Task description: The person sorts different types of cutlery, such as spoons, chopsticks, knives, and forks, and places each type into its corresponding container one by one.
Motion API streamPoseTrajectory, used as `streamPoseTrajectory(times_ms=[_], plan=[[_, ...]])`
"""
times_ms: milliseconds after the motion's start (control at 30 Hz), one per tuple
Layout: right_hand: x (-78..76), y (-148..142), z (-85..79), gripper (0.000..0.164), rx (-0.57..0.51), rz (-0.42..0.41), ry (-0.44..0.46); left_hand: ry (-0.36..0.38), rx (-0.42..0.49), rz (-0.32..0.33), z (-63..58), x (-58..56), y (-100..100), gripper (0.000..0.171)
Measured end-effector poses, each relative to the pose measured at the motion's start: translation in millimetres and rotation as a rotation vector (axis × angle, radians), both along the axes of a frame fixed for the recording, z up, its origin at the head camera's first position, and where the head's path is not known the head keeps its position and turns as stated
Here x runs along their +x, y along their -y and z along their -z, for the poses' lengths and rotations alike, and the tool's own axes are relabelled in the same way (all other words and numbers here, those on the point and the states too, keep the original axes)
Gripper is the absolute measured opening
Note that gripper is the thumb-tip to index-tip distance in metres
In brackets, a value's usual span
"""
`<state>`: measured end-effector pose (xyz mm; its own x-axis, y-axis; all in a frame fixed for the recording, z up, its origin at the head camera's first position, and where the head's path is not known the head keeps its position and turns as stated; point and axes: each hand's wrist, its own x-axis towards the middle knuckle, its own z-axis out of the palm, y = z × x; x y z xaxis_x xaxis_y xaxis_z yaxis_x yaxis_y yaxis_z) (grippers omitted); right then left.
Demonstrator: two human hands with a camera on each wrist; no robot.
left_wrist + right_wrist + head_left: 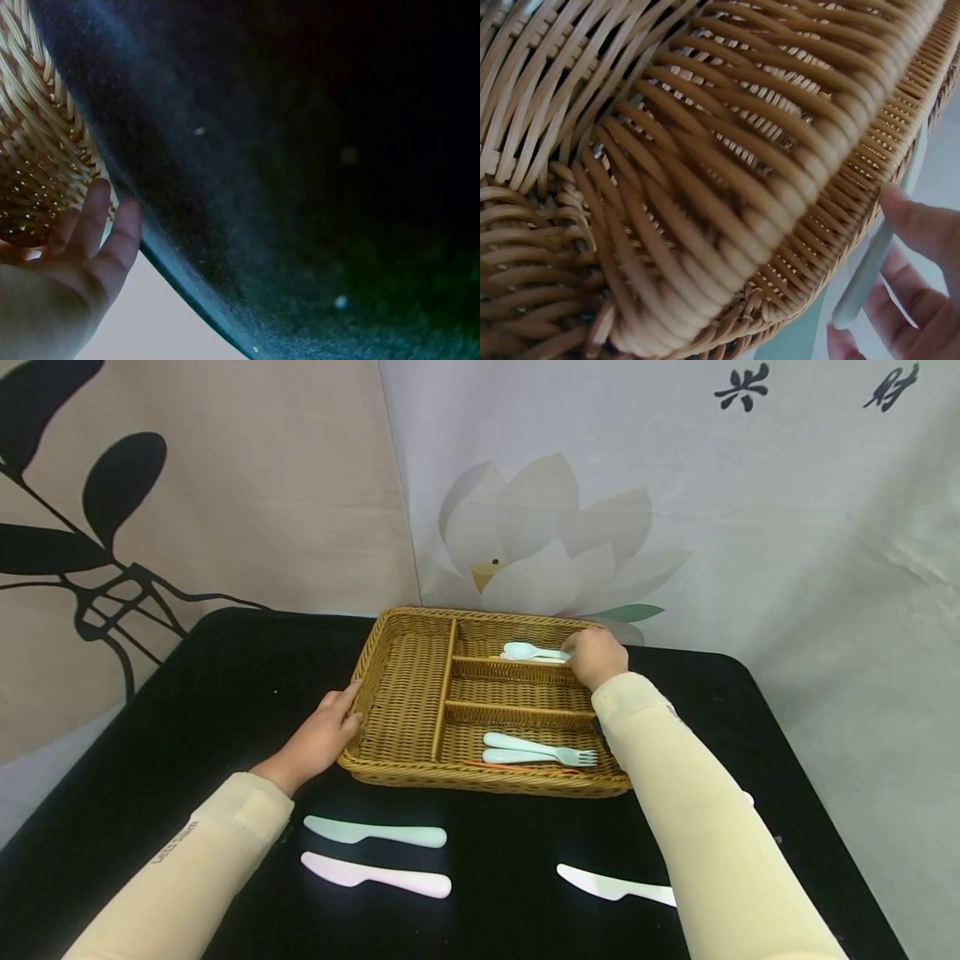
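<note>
A wicker basket (442, 772) with one long left compartment and several right compartments sits on the black table. At its left rim, my left hand (322, 732) touches the outer side with fingers extended; the left wrist view shows that hand (82, 255) against the weave. My right hand (598, 657) is at the back right compartment, pinching the handle of a pale blue spoon (523, 650). In the right wrist view the handle (862, 281) lies between thumb and fingers. Beneath the spoon shows a pale pink utensil. A pale blue fork (573, 756) lies in the front right compartment.
Another pale blue handle (517, 757) and an orange utensil (498, 766) lie by the fork. In front of the basket are a mint knife (405, 835), a pink knife (405, 879) and a white knife (600, 885), partly behind my right sleeve. A printed cloth (300, 485) hangs behind.
</note>
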<state>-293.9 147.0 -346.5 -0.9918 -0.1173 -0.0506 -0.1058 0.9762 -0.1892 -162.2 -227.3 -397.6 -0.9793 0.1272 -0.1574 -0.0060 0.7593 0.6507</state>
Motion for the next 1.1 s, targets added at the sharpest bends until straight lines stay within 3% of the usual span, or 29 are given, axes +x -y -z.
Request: streamPoseTrajectory(times_ms=[867,1100], plan=[[0.5,0.4,-6.1,0.029,0.011,-0.070,0.037,-0.017,-0.008,0.005,-0.6,0.4,-1.9,0.060],[1.0,-1.2,-5.5,0.029,-0.039,-0.074,0.034,-0.009,-0.008,0.000,-0.2,0.7,-0.7,0.061]])
